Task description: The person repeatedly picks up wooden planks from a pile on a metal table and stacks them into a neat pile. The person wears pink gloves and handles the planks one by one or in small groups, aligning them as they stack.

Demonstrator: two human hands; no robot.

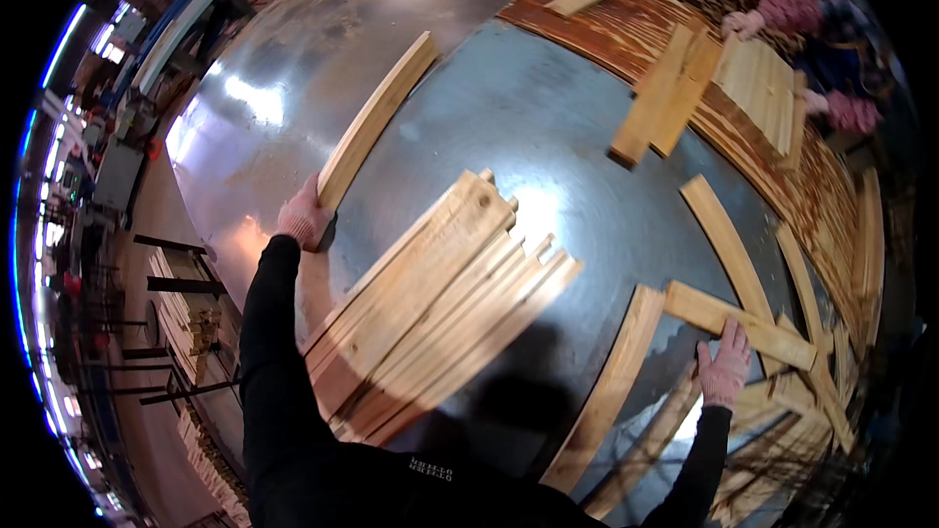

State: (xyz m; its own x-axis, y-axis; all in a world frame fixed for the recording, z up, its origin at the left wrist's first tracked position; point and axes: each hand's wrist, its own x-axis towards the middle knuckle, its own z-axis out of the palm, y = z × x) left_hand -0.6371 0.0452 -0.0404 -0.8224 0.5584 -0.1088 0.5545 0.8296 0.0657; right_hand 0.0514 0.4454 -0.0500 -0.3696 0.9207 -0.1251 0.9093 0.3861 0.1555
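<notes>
My left hand (305, 217), in a pale knit glove, is closed round the near end of a long wooden board (380, 122) that lies slanted across the metal table at the left. On the right, my gloved right hand (726, 367) reaches out with its fingers stretched, their tips on a short wooden plank (704, 307). That plank lies across other loose boards. Between my arms is a stack of wooden strips (421, 303) with uneven far ends. A curved-looking board (611, 381) lies between this stack and my right hand.
Across the metal table (499, 88), another person in pink sleeves (851, 112) has gloved hands by a row of pale planks (761, 98). Two boards (665, 93) overhang a worn brown panel (597, 24). Loose boards (782, 420) crowd the right; a rack with lumber (181, 313) stands at left.
</notes>
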